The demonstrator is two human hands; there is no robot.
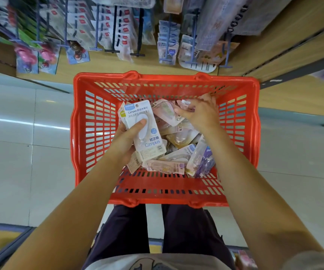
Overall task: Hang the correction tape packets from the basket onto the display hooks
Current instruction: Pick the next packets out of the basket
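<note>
The rack [118, 26] of hooks fills the top of the view, its pegs already loaded with carded goods. Below it a red basket [241, 121] sits on the floor [21, 152], between the rack and the person's legs. Packets [178, 145] lie heaped across the basket's bottom, mostly from the middle toward the right wall and near edge.

The left hand [127, 137] grips a stack [144, 129] of packets over the basket's left half, thumb pressed on the top card's blister, fingers curled beneath. The right hand [200, 112] reaches toward the far right corner, fingers curled around a pink packet [184, 108], pinching it near its top.

The step looks like gathering a handful before hanging. To do it well, the pink packet should probably be lifted by its card edge, turned face up with the hang hole pointing the same way as the stack, and slid onto it squarely. Aligned holes would let several packets go onto one hook together. The left thumb's pressure should stay firm so the slick cards don't fan out.
</note>
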